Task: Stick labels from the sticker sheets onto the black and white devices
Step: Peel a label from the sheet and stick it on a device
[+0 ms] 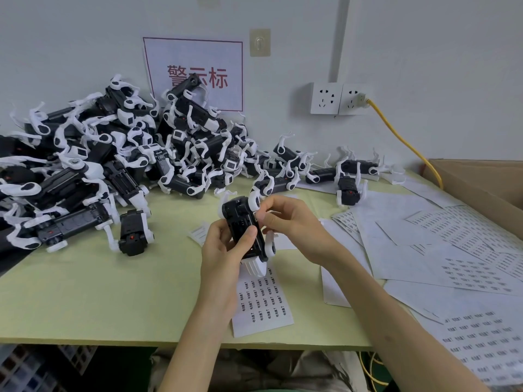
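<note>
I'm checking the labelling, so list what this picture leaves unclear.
Head view: any label under the fingertips of the right hand, covered by them.
Head view: left side of the device, hidden by the left hand.
Head view: print on the sticker sheet, too small to read.
Head view: the box, cut off by the right edge.

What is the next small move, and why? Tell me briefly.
Probably press the label down with the right hand and rub it flat. The left hand grips the device above the sticker sheet, while the right hand pinches the device's upper edge, where a small white label seems to sit.
</note>
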